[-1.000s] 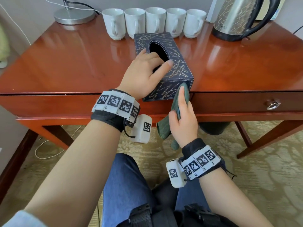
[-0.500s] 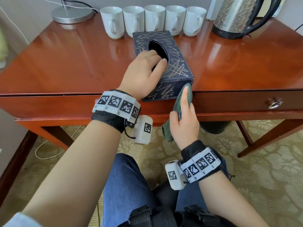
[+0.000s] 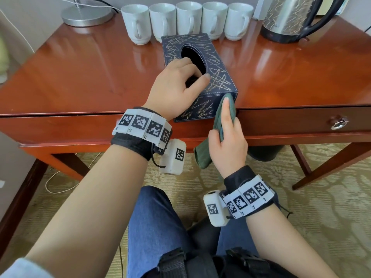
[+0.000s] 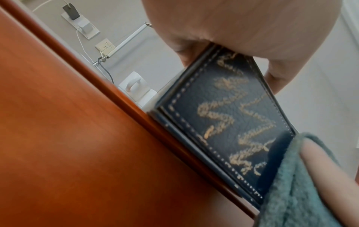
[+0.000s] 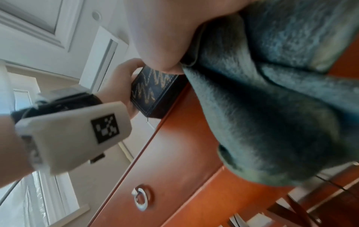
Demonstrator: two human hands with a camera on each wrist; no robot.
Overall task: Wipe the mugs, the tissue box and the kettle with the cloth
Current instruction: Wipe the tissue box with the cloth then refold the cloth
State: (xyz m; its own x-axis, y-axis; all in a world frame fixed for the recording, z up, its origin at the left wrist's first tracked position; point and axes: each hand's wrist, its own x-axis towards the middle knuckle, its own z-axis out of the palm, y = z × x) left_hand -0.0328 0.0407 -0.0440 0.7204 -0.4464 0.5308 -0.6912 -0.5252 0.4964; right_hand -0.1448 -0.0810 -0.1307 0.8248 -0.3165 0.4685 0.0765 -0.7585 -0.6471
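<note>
The dark blue tissue box [image 3: 218, 63] with gold scribbles sits at the desk's front edge, its near end [image 4: 229, 122] jutting over the edge. My left hand [image 3: 176, 87] grips the box from above, fingers curled over its top by the oval opening. My right hand [image 3: 226, 137] holds the green cloth [image 3: 218, 125] and presses it with straight fingers against the near end's right corner [image 4: 291, 176]. The cloth's loose end [image 5: 272, 122] hangs below the hand. Several white mugs [image 3: 188, 19] stand in a row at the back; the steel kettle [image 3: 289, 19] is back right.
A lamp base [image 3: 86, 14] stands at the desk's [image 3: 90, 77] back left. A drawer with a ring pull [image 3: 338, 124] lies under the desk top at right. My knees in jeans [image 3: 156, 227] are below, over patterned carpet [image 3: 321, 197].
The left hand's fingers have curled tighter on the box top. The right hand with the cloth has slid a little to the right along the box's near end, to its right corner.
</note>
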